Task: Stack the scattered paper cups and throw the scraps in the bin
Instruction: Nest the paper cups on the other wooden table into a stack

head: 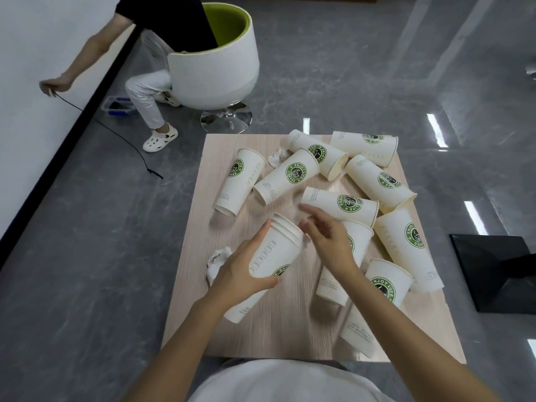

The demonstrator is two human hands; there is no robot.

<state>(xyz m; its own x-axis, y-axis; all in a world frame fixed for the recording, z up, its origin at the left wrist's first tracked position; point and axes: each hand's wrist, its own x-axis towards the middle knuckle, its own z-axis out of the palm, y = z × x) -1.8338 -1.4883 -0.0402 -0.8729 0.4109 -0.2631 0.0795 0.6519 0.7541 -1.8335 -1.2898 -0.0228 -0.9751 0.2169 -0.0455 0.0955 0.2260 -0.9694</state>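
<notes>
A crumpled scrap (pixel 217 260) is seen on the table (pixel 278 329) just left of the left hand (pixel 243 272), by which a tilted cup (pixel 280 250) is gripped. The right hand (pixel 329 242) is held loosely open, empty, beside its rim; other cups (pixel 403 242) are strewn rightward.

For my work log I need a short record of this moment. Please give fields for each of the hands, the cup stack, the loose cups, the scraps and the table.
left hand: grips the cup stack around its middle
right hand: fingers relaxed, near the stack's rim, holding nothing
cup stack: tilted, nested rims showing at the far end
loose cups: about ten, most lying on their sides
scraps: near scrap beside the left hand; far scrap between far cups
table: light wood
bin: not clearly seen
</notes>
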